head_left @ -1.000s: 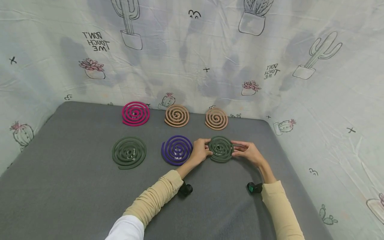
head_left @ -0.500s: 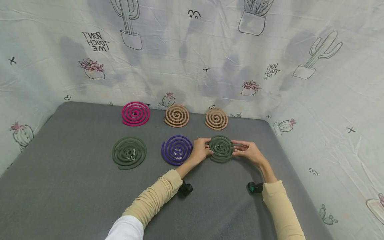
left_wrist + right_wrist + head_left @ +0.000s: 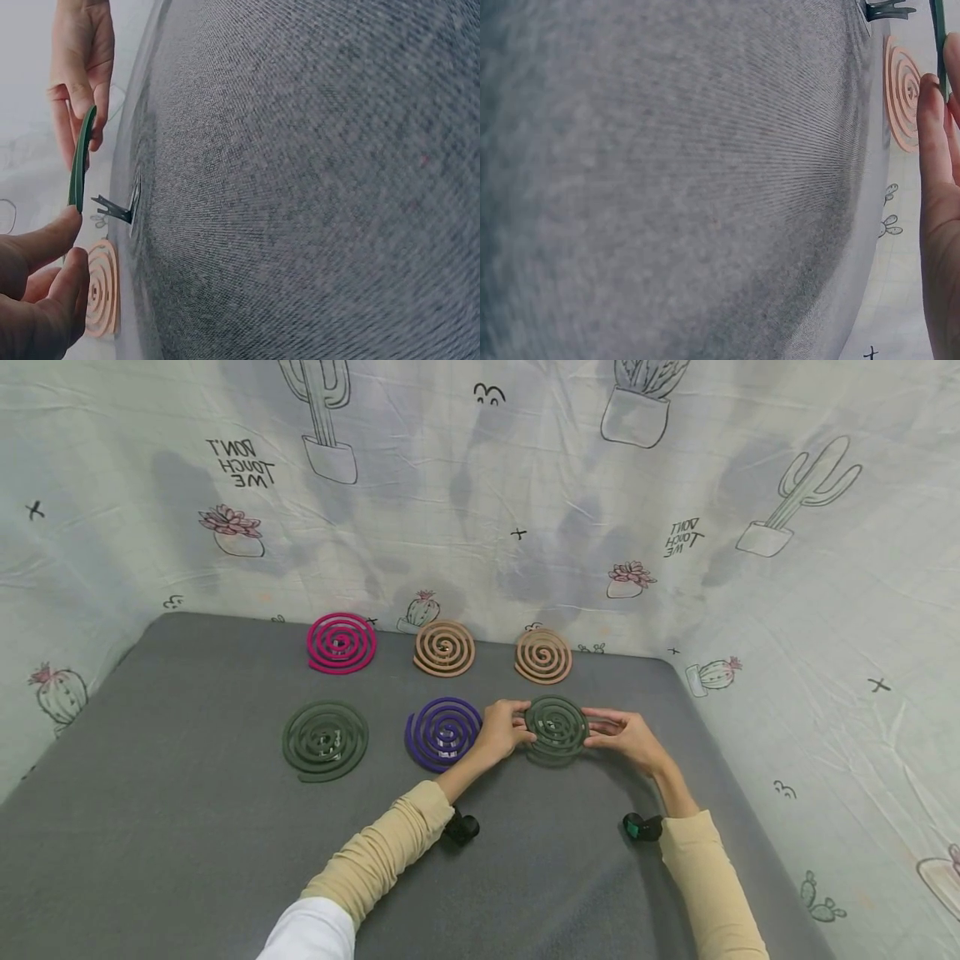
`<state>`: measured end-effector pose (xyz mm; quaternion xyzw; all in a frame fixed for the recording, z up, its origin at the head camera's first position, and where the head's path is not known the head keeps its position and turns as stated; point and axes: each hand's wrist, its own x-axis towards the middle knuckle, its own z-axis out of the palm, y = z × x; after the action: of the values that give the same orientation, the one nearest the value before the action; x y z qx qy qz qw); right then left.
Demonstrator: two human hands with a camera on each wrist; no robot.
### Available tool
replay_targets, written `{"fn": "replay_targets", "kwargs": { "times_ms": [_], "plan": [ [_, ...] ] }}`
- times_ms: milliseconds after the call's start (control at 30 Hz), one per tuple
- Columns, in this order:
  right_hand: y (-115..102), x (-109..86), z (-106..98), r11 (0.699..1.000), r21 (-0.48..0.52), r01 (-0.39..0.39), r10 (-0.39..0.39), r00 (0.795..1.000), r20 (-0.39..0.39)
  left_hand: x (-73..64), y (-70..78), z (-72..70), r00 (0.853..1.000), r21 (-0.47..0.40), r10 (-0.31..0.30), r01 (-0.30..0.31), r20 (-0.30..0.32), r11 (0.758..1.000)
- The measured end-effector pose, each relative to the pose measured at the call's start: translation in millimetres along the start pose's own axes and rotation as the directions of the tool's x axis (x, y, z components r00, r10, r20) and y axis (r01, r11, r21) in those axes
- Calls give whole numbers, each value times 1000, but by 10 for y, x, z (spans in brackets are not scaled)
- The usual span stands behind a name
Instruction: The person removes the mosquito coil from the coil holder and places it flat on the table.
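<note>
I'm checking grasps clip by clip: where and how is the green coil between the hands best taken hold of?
Probably by its outer ring, at opposite edges, coming from left and right, as the left hand and right hand do. The green coil is thin, flat and spiral, so pinching both edges should steady it and keep fingers off the stand beneath.

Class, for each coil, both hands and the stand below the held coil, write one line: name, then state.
Held green coil: raised, gripped at both sides
Stand: prongs up, apart from the held green coil
Left hand: pinching
Right hand: pinching
Other green coil: wound, unheld
Purple coil: wound, unheld, partly hidden
Pink coil: wound, unheld
Left tan coil: wound, unheld
Right tan coil: wound, unheld
</note>
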<state>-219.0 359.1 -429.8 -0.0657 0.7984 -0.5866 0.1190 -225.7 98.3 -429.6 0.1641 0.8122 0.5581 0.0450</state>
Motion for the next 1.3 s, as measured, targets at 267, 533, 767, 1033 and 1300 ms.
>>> {"fn": "replay_targets", "kwargs": {
  "times_ms": [267,533,767,1033,1300],
  "plan": [
    [-33,-42,-4,1000,0,6,-6,1000,-10,-12,30,-12,1000,7,1,-1,8,1000],
    [-37,-74,-2,999,4,40,-40,999,-11,-40,45,-28,1000,-1,-11,11,20,1000],
    [-45,-104,3,998,33,56,-56,998,-7,-74,64,-39,999,6,4,-4,32,1000],
    [-53,-150,20,999,5,51,-51,999,1,-117,81,-56,998,-2,16,-16,55,1000],
    [-49,-206,15,998,20,52,-52,999,9,-139,89,-61,997,-2,5,-5,82,1000]
  ]
}}
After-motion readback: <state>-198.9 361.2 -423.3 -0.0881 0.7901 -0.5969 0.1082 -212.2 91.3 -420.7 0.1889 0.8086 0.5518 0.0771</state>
